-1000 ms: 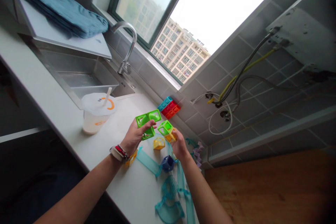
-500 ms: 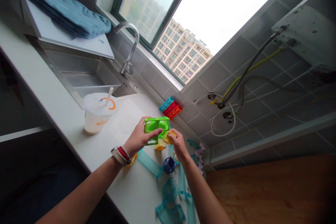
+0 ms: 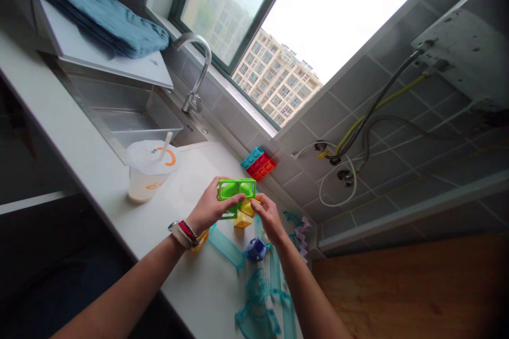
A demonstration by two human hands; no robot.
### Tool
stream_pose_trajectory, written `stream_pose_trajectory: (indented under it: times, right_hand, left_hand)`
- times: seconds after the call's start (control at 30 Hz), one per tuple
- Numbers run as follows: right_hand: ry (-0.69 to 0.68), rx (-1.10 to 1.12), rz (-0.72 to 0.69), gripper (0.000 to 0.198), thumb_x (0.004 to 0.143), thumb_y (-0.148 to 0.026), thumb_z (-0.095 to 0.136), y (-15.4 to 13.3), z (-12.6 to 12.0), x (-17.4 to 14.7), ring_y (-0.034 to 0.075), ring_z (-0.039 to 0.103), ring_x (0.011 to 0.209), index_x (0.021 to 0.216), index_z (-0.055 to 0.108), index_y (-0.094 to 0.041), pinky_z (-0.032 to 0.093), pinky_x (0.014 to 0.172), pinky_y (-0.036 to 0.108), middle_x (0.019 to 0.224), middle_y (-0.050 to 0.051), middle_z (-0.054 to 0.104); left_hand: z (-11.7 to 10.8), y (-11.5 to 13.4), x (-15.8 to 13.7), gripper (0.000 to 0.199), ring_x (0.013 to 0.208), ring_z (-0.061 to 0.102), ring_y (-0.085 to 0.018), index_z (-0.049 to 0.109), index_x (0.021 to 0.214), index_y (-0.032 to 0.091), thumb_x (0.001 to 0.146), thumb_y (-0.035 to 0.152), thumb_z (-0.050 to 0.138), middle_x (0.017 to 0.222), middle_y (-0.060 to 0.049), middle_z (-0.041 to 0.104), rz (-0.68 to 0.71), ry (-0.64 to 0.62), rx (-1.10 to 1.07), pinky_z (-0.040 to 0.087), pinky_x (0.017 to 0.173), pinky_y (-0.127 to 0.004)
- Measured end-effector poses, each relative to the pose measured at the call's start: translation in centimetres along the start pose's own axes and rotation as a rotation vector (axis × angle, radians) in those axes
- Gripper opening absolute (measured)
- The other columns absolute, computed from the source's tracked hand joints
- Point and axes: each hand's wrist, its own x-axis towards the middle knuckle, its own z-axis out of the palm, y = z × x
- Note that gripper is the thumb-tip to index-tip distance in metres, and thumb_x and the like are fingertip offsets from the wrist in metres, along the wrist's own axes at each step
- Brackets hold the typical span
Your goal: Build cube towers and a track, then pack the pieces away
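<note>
1. From my end of the feed I take the cup [image 3: 149,175] as my landmark: it stands upright on the counter [image 3: 191,286], with a straw [image 3: 165,146] in its top.
2. Right of the cup and a little lower in my view, I have the left hand [image 3: 210,207] wrapped around the green blocks [image 3: 237,189], holding them above the counter, thumb across their front.
3. Farther right of the cup, I have the right hand [image 3: 269,216] pinching a yellow piece [image 3: 247,207] at the lower right of the green blocks. From here I can't tell whether the two are joined.
4. Just below those, lower right of the cup, I see a yellow cube [image 3: 242,221], partly hidden.
5. Lower still, right of the cup, a dark blue block [image 3: 255,249] sits by the end of a teal track [image 3: 223,245].
6. Right of the cup, near the tiled wall [image 3: 292,183], the red blocks [image 3: 263,166] stand beside the light-blue blocks [image 3: 252,157].
7. Up and left of the cup I have the sink [image 3: 127,108]; above the cup, slightly right, the faucet [image 3: 199,80].
</note>
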Motion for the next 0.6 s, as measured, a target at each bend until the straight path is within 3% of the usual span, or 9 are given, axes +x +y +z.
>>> stream_pose_trajectory:
  times: [0.1,0.2,0.27,0.37,0.6]
  right_hand:
    - [-0.018,-0.043,-0.006,0.035,0.081,-0.049,0.08,-0.5,-0.1,-0.4,0.023,0.068,0.096,0.106,0.072,-0.026,0.052,0.087,0.033,0.103,0.003,0.073]
    - [-0.051,-0.171,-0.047,0.055,0.071,-0.042,0.09,-0.8,-0.1,-0.7,0.028,0.065,0.113,0.119,0.067,-0.03,0.048,0.1,0.04,0.119,0.004,0.072]
    - [-0.043,-0.277,-0.087,0.057,0.071,-0.04,0.09,-0.9,-0.1,-0.9,0.028,0.065,0.113,0.122,0.066,-0.031,0.047,0.103,0.043,0.119,0.004,0.072]
    - [-0.006,-0.353,-0.137,0.045,0.077,-0.04,0.086,-0.8,0.0,-1.1,0.027,0.066,0.104,0.117,0.069,-0.029,0.048,0.102,0.043,0.11,0.004,0.074]
    - [-0.012,-0.253,-0.128,0.041,0.08,-0.04,0.084,-0.1,-0.1,-1.3,0.026,0.068,0.106,0.116,0.068,-0.03,0.049,0.101,0.041,0.11,0.003,0.075]
  left_hand:
    - [-0.3,0.2,0.3,0.059,0.084,0.072,-0.022,0.058,0.113,0.019,0.071,0.043,0.092,0.095,-0.004,0.075,-0.034,0.05,-0.041,0.056,0.07,-0.03]
    - [-0.6,0.4,0.5,0.06,0.082,0.073,-0.023,0.06,0.111,0.018,0.068,0.044,0.094,0.096,-0.006,0.076,-0.07,0.086,-0.088,0.057,0.072,-0.032]
    - [-0.7,0.4,0.6,0.059,0.085,0.074,-0.024,0.062,0.11,0.017,0.068,0.044,0.094,0.099,-0.008,0.076,-0.097,0.081,-0.114,0.058,0.073,-0.033]
    - [-0.8,0.3,0.6,0.058,0.087,0.075,-0.026,0.064,0.111,0.015,0.07,0.046,0.092,0.101,-0.01,0.077,-0.127,0.059,-0.12,0.058,0.073,-0.034]
    - [-1.0,0.2,0.7,0.059,0.086,0.077,-0.028,0.068,0.115,0.014,0.071,0.047,0.091,0.102,-0.012,0.079,-0.19,0.024,-0.145,0.058,0.067,-0.032]
